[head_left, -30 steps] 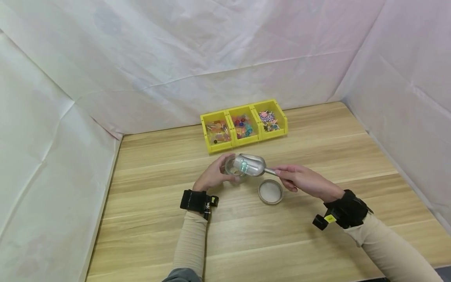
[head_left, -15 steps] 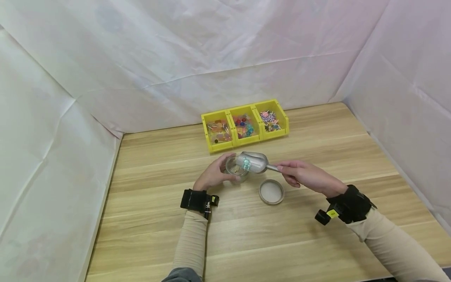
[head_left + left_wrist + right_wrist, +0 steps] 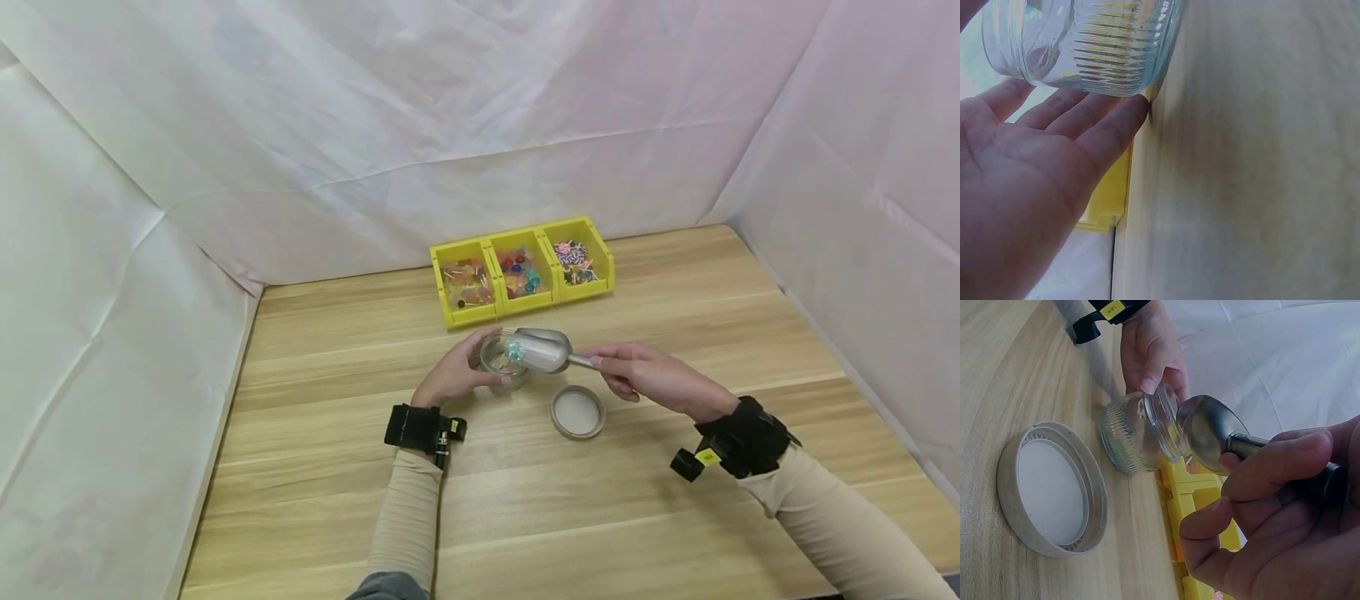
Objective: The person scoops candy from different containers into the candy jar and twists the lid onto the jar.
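My left hand (image 3: 459, 367) grips a ribbed glass jar (image 3: 1132, 434) around its side, thumb near the rim, fingers behind. The jar stands on the table with its mouth open; in the head view a few small pieces show inside. My right hand (image 3: 648, 375) holds a metal scoop (image 3: 546, 350) by its handle, fingers curled round it. The scoop's lip is at the jar's mouth. Clear teal pieces (image 3: 514, 350) lie at that lip; whether any are inside the jar I cannot tell. A round lid (image 3: 1054, 487) lies inner side up beside the jar.
Behind the jar stands a yellow three-part bin (image 3: 525, 302). Its compartments hold orange and pink pieces with sticks, colourful clear pieces, and small swirl lollipops (image 3: 572, 252). White cloth walls (image 3: 450, 100) enclose the wooden table (image 3: 322, 467) at the back and sides.
The teal pieces have slid left along the scoop to its lip. The scoop has shifted slightly right and its tilt has changed. My left hand and the jar have stayed nearly still.
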`<action>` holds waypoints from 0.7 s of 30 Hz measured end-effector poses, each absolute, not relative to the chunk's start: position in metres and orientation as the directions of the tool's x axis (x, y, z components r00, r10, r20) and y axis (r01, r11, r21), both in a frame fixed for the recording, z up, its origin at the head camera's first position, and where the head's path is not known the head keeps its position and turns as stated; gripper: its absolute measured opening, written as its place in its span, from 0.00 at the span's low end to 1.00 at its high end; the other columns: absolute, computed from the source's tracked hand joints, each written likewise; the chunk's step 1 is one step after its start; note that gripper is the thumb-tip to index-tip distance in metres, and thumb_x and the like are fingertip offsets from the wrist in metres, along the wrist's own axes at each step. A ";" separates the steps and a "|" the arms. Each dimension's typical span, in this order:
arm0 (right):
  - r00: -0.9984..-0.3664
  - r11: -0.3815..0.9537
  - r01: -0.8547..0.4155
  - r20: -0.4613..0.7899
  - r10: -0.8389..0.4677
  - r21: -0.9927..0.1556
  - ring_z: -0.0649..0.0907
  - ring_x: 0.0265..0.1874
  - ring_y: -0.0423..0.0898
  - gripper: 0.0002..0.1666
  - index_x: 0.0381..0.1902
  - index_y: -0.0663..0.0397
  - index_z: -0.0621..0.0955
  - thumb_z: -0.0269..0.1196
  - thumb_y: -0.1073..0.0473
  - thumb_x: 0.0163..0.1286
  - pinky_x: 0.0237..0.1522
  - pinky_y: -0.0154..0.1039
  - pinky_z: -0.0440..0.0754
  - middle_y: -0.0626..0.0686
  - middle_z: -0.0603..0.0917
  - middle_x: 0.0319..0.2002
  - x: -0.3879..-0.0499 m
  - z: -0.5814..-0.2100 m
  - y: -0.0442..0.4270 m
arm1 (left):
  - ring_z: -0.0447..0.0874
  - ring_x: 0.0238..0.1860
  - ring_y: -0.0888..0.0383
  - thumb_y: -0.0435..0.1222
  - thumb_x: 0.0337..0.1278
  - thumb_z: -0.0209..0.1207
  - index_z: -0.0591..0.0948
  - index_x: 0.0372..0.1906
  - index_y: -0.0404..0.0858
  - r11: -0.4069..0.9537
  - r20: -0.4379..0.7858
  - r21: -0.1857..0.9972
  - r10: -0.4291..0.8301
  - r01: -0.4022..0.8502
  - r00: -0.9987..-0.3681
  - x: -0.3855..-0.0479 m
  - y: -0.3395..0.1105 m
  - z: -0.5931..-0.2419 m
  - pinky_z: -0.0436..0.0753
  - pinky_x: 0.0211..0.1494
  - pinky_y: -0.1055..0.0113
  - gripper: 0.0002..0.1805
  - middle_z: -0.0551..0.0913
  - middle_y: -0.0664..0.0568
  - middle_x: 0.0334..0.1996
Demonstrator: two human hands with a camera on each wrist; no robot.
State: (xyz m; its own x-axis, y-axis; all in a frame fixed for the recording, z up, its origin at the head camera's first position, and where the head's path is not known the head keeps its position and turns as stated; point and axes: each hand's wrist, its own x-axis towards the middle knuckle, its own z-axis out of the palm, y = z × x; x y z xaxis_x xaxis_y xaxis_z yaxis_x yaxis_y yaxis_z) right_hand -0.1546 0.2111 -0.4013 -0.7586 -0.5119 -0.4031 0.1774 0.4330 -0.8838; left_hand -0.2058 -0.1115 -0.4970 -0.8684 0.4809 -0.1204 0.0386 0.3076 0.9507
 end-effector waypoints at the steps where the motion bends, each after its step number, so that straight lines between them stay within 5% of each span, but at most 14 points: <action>1: -0.758 0.435 0.181 -0.407 -0.510 -0.882 0.66 0.21 0.43 0.25 0.63 0.53 0.75 0.49 0.45 0.79 0.27 0.38 0.63 0.48 0.65 0.21 -0.155 -0.401 0.211 | 0.66 0.72 0.49 0.39 0.46 0.76 0.65 0.74 0.53 0.302 -0.122 0.953 0.482 0.035 -0.867 -0.206 -0.112 -0.497 0.64 0.75 0.49 0.48 0.70 0.55 0.70; 21: -0.756 0.365 0.194 -0.376 -0.536 -0.911 0.65 0.20 0.42 0.27 0.64 0.65 0.71 0.49 0.49 0.80 0.26 0.33 0.65 0.48 0.64 0.21 -0.153 -0.404 0.210 | 0.62 0.74 0.48 0.36 0.47 0.75 0.61 0.76 0.46 0.278 -0.097 0.959 0.504 0.055 -0.858 -0.207 -0.111 -0.499 0.61 0.76 0.49 0.50 0.65 0.48 0.74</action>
State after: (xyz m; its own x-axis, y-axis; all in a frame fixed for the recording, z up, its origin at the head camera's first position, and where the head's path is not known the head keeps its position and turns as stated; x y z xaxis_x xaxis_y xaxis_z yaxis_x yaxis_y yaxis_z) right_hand -0.1531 0.2100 -0.4038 -0.7557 -0.5362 -0.3761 0.1944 0.3648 -0.9106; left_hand -0.2068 -0.1108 -0.4989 -0.8580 0.5044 -0.0970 0.0552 0.2783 0.9589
